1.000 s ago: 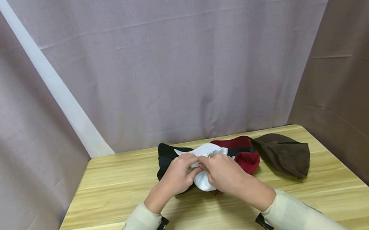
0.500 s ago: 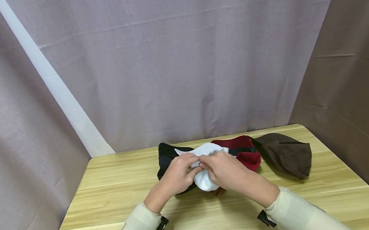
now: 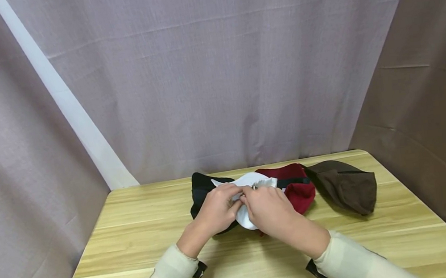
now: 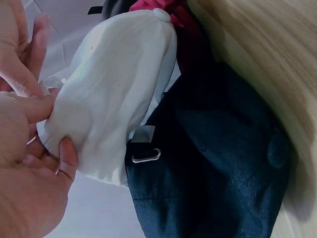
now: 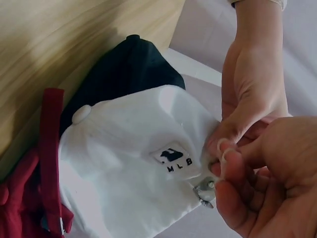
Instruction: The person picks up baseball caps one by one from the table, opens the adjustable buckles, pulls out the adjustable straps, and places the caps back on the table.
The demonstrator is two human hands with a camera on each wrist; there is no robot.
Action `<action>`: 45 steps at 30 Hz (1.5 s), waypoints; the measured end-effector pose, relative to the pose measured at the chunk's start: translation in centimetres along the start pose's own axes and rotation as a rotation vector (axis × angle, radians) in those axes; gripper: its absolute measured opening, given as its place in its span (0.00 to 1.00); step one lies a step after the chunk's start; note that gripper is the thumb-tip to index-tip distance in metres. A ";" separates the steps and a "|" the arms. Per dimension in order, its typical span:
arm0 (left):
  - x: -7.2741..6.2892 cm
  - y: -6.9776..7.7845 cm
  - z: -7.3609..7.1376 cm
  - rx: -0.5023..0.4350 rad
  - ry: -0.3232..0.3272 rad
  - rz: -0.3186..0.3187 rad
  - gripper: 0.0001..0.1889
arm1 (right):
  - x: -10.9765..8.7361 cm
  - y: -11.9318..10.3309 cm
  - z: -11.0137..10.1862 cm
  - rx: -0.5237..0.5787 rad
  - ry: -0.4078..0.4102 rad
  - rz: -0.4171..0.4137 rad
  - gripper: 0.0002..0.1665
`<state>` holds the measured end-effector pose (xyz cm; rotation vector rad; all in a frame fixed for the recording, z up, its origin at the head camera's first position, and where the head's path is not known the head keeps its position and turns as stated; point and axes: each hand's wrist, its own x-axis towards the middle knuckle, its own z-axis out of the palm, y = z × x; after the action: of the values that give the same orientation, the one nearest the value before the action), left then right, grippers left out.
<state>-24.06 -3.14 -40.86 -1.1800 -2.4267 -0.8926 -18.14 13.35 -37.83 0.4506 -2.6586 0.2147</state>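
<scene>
From the head feed I have the white cap (image 3: 244, 220) just below the centre of the frame, over the tabletop (image 3: 139, 236). Left hand (image 3: 215, 207): thumb and fingers clamped on the cap's edge, seen again at lower left of the left wrist view. Right hand (image 3: 272, 208): fingers bunched, pinching the same edge and meeting the left fingertips, beside a metal clasp (image 5: 204, 192). Which part they pinch I can't make out; the fingertips cover it. Right wrist view gives me an MLB label (image 5: 174, 159) near that edge. Black cap (image 3: 201, 194) adjoins on the left of the head frame, its metal buckle (image 4: 146, 156) mid-frame in the left wrist view. Red cap (image 3: 302, 196) adjoins on the right; brown cap (image 3: 346, 187) farther right, tilted.
</scene>
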 end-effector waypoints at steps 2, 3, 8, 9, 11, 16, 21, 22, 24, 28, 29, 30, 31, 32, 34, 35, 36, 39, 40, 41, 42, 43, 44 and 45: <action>0.0 0.1 0.0 0.005 0.003 0.000 0.11 | 0.0 -0.2 0.1 0.000 0.004 0.010 0.09; 0.0 0.1 0.0 0.008 0.004 0.001 0.10 | 0.0 -0.2 0.2 0.005 0.008 0.010 0.08; -0.1 0.0 0.0 0.001 -0.011 -0.003 0.07 | -0.1 -0.1 0.5 0.030 0.024 -0.027 0.07; -0.1 0.0 0.0 -0.001 -0.012 -0.003 0.07 | -0.1 0.0 0.5 0.033 0.030 -0.040 0.07; -0.2 -0.1 0.0 -0.006 -0.008 0.001 0.07 | -0.1 0.1 0.5 0.042 0.038 -0.060 0.06; -0.2 -0.2 -0.1 -0.013 0.004 0.020 0.05 | 0.0 0.4 0.5 0.058 0.038 -0.087 0.04; -0.2 -0.3 -0.1 -0.011 -0.012 0.026 0.03 | 0.0 0.8 0.3 0.064 0.013 -0.122 0.04; -0.2 -0.3 -0.1 -0.012 -0.014 0.027 0.03 | 0.0 0.9 0.3 0.066 0.009 -0.128 0.06; -0.2 -0.4 -0.1 -0.014 -0.016 0.027 0.03 | 0.0 1.1 0.3 0.069 0.000 -0.141 0.09; -0.3 -0.4 0.0 -0.023 -0.021 0.024 0.03 | 0.1 1.4 0.4 0.071 -0.009 -0.166 0.10; -0.3 -0.5 0.0 -0.024 -0.022 0.025 0.03 | 0.1 1.4 0.4 0.069 -0.010 -0.173 0.10; -0.4 -0.5 0.0 -0.024 -0.025 0.023 0.03 | 0.0 1.4 0.5 0.068 -0.009 -0.180 0.10; -0.4 -0.5 0.0 -0.028 -0.027 0.024 0.03 | 0.0 1.5 0.5 0.066 -0.008 -0.187 0.11; -0.4 -0.5 0.0 -0.029 -0.028 0.025 0.03 | 0.0 1.5 0.5 0.064 -0.008 -0.192 0.12; -0.4 -0.6 0.0 -0.033 -0.030 0.028 0.03 | 0.0 1.6 0.6 0.059 -0.005 -0.202 0.14; -0.4 -0.7 0.0 -0.034 -0.031 0.031 0.02 | -0.1 1.6 0.6 0.060 -0.003 -0.208 0.16; -0.4 -0.7 0.0 -0.036 -0.032 0.032 0.02 | -0.1 1.6 0.5 0.061 -0.001 -0.213 0.17; -0.4 -0.8 -0.1 -0.046 -0.036 0.033 0.03 | -0.1 1.7 0.6 0.061 0.007 -0.226 0.17; -0.4 -0.8 -0.1 -0.047 -0.037 0.033 0.03 | -0.1 1.7 0.6 0.060 0.013 -0.228 0.17; -0.4 -0.7 -0.1 -0.049 -0.038 0.032 0.03 | -0.1 1.7 0.6 0.062 0.017 -0.227 0.15; -0.3 -0.7 -0.2 -0.050 -0.038 0.031 0.04 | -0.1 1.7 0.6 0.064 0.022 -0.221 0.13; -0.3 -0.7 -0.2 -0.053 -0.040 0.029 0.04 | -0.1 1.6 0.7 0.066 0.027 -0.213 0.10; -0.3 -0.6 -0.3 -0.052 -0.040 0.029 0.05 | -0.2 1.6 0.8 0.065 0.034 -0.203 0.06; -0.3 -0.6 -0.3 -0.049 -0.042 0.031 0.06 | -0.3 1.5 0.8 0.062 0.042 -0.190 0.03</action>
<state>-24.32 -3.84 -41.03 -1.2622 -2.4258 -0.9321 -18.72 14.62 -38.76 0.7066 -2.5543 0.2453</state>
